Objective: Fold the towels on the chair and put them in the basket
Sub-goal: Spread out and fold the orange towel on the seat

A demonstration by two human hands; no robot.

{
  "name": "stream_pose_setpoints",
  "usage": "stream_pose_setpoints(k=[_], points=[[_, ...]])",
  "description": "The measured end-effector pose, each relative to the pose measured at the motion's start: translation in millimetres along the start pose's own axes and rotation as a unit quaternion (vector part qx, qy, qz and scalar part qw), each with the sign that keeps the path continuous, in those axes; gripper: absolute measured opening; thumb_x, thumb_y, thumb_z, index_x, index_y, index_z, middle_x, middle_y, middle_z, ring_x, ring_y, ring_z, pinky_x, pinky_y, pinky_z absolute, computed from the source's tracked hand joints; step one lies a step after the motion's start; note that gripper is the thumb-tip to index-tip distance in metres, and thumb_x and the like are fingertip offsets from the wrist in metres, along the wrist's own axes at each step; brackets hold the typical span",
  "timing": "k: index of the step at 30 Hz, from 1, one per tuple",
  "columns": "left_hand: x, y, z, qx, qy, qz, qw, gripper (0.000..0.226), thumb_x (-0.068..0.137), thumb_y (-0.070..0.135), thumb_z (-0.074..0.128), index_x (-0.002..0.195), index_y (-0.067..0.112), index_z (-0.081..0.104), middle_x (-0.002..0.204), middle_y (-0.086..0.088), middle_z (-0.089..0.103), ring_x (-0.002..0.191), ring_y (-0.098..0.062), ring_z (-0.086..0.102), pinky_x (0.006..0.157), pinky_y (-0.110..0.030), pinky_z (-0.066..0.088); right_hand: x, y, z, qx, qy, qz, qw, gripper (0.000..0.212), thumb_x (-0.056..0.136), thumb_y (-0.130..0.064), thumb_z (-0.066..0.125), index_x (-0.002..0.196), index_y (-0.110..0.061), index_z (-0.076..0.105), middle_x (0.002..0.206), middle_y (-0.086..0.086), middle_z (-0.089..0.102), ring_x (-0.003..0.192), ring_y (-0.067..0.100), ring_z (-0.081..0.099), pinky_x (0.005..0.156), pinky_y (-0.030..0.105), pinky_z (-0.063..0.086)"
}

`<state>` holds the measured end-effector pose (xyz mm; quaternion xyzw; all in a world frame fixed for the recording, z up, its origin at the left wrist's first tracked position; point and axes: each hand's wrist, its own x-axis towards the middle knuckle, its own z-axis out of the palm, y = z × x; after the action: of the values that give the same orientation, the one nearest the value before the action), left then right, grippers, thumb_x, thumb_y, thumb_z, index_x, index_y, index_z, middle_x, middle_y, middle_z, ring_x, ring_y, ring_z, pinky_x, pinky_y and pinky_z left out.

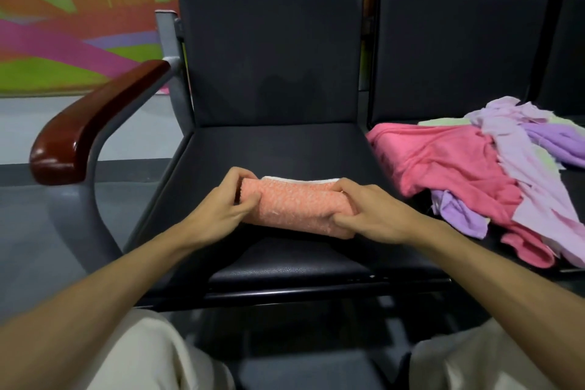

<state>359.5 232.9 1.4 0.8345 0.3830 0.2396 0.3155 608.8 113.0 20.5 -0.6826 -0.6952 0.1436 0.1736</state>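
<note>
Fingers [235, 175] of the left hand [218, 209] and right hand [370, 215] pinch the ends of the orange towel [291, 204] toward the front edge of the seat [285, 149], and should probably keep both ends level (edges aligned) when lifting.

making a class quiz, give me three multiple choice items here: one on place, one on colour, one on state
1. The loose pile lies: A on the floor; B on the neighbouring seat; C on the armrest.
2. The held towel is: A orange; B blue; C grey.
3. It is: A spread flat; B hanging; C folded, gripped at both ends.
B, the pile rests right of the held towel; A, it looks orange; C, left hand and right hand clasp its ends.
</note>
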Motion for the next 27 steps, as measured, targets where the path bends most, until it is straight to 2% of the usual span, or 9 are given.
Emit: stream_pose_setpoints(k=[4, 7, 9, 11, 16, 20, 22, 24, 27], points=[[3.1, 11.1, 7.7, -0.012, 0.037, -0.055, 0.998, 0.025, 0.099, 0.037, 0.044, 0.117, 0.020, 0.045, 0.110, 0.001, 0.057, 0.101, -0.017, 0.056, 0.085, -0.031, 0.043, 6.4, -1.0, 2.0, 0.075, 0.032, 0.021, 0.996, 0.021, 0.087, -0.029, 0.063, 0.106, -0.020, 0.061, 0.099, -0.006, 0.064, 0.091, 0.013, 0.058, 0.076, 0.024, 0.040], [13.3, 15.7, 17.0, 0.006, 0.076, -0.091, 0.993, 0.032, 0.100, 0.039, 0.044, 0.119, 0.014, 0.048, 0.109, 0.001, 0.057, 0.099, -0.016, 0.054, 0.079, -0.026, 0.036, 14.4, 5.0, 4.6, 0.122, 0.008, 0.088, 0.989, 0.021, 0.088, -0.028, 0.063, 0.105, -0.016, 0.064, 0.101, -0.001, 0.066, 0.093, 0.017, 0.062, 0.081, 0.032, 0.050], [22.7, 15.0, 22.0, 0.007, 0.093, -0.125, 0.988, 0.033, 0.099, 0.039, 0.047, 0.117, 0.013, 0.051, 0.111, -0.001, 0.058, 0.098, -0.014, 0.052, 0.080, -0.026, 0.035, 20.7, 11.4, 7.4, 0.203, -0.009, 0.129, 0.971, 0.018, 0.087, -0.029, 0.066, 0.099, -0.015, 0.066, 0.096, 0.004, 0.068, 0.083, 0.018, 0.065, 0.075, 0.037, 0.057], [32.2, 11.0, 25.3, -0.004, 0.094, -0.170, 0.981, 0.033, 0.097, 0.040, 0.051, 0.115, 0.013, 0.054, 0.115, -0.004, 0.059, 0.098, -0.014, 0.051, 0.081, -0.026, 0.036, 29.0, 17.2, 9.6, 0.253, -0.018, 0.157, 0.954, 0.020, 0.088, -0.031, 0.067, 0.096, -0.013, 0.067, 0.089, 0.007, 0.068, 0.074, 0.017, 0.064, 0.066, 0.035, 0.057], [45.1, 9.6, 24.4, 0.019, 0.105, -0.198, 0.974, 0.039, 0.097, 0.046, 0.048, 0.114, 0.012, 0.058, 0.119, -0.007, 0.061, 0.094, -0.015, 0.051, 0.081, -0.029, 0.041, 52.1, 20.9, 12.5, 0.247, -0.025, 0.207, 0.946, 0.020, 0.086, -0.033, 0.070, 0.086, -0.014, 0.065, 0.085, 0.007, 0.068, 0.073, 0.022, 0.066, 0.067, 0.041, 0.059], [39.6, 4.8, 6.9, 0.084, -0.009, -0.273, 0.958, 0.073, 0.090, 0.070, 0.030, 0.124, 0.010, 0.054, 0.117, -0.008, 0.059, 0.091, -0.019, 0.056, 0.072, -0.031, 0.042, 60.6, 16.8, 7.4, 0.285, -0.038, 0.237, 0.928, 0.017, 0.088, -0.025, 0.070, 0.091, -0.010, 0.061, 0.079, 0.008, 0.060, 0.060, 0.019, 0.057, 0.047, 0.029, 0.048], [33.7, 4.1, -0.4, 0.109, -0.087, -0.314, 0.939, 0.091, 0.083, 0.080, 0.026, 0.129, 0.007, 0.053, 0.118, -0.010, 0.058, 0.096, -0.023, 0.058, 0.075, -0.032, 0.042, 61.8, 16.1, 5.3, 0.296, -0.063, 0.242, 0.922, 0.021, 0.089, -0.023, 0.068, 0.100, -0.007, 0.062, 0.075, 0.008, 0.057, 0.056, 0.017, 0.054, 0.044, 0.026, 0.045], [30.6, 5.1, -2.4, 0.136, -0.122, -0.321, 0.929, 0.092, 0.083, 0.080, 0.025, 0.130, 0.007, 0.055, 0.122, -0.011, 0.059, 0.099, -0.024, 0.059, 0.078, -0.032, 0.041, 62.5, 17.2, 3.9, 0.280, -0.090, 0.237, 0.926, 0.029, 0.089, -0.026, 0.068, 0.105, -0.003, 0.066, 0.076, 0.007, 0.058, 0.060, 0.018, 0.054, 0.047, 0.025, 0.044], [28.3, 7.3, -2.9, 0.124, -0.131, -0.324, 0.929, 0.086, 0.078, 0.082, 0.034, 0.121, 0.011, 0.058, 0.108, -0.008, 0.064, 0.082, -0.020, 0.059, 0.066, -0.030, 0.041, 60.8, 16.3, -1.6, 0.194, -0.116, 0.220, 0.949, 0.035, 0.085, -0.037, 0.069, 0.094, -0.003, 0.070, 0.079, 0.005, 0.059, 0.066, 0.017, 0.051, 0.053, 0.025, 0.039]])
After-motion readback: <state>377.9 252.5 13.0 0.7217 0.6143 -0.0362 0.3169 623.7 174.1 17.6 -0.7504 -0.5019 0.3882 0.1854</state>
